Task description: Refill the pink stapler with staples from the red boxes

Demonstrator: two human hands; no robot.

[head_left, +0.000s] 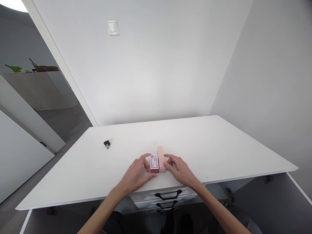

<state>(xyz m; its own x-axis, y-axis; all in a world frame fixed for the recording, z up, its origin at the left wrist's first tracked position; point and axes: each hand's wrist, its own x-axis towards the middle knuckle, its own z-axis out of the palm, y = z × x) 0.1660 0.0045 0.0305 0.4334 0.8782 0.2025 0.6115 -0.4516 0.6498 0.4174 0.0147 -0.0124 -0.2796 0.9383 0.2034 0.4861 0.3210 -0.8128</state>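
Observation:
A small white and magenta box (154, 162) lies on the white tabletop, side by side with a long pink object (161, 159) that looks like a stapler. My left hand (136, 172) is around the box, thumb at its near end and forefinger at its far left corner, the other fingers curled beside it. On the other side, my right hand (179, 169) has its thumb and forefinger against the right side of the pink object. Its remaining fingers are bent and partly hidden.
A black-headed metal key-like piece (107, 144) lies on the left of the white cabinet top (195, 139). Below the front edge are drawers with black handles (168, 195) and open cabinet doors (275, 198). A light switch (113, 27) is on the wall behind.

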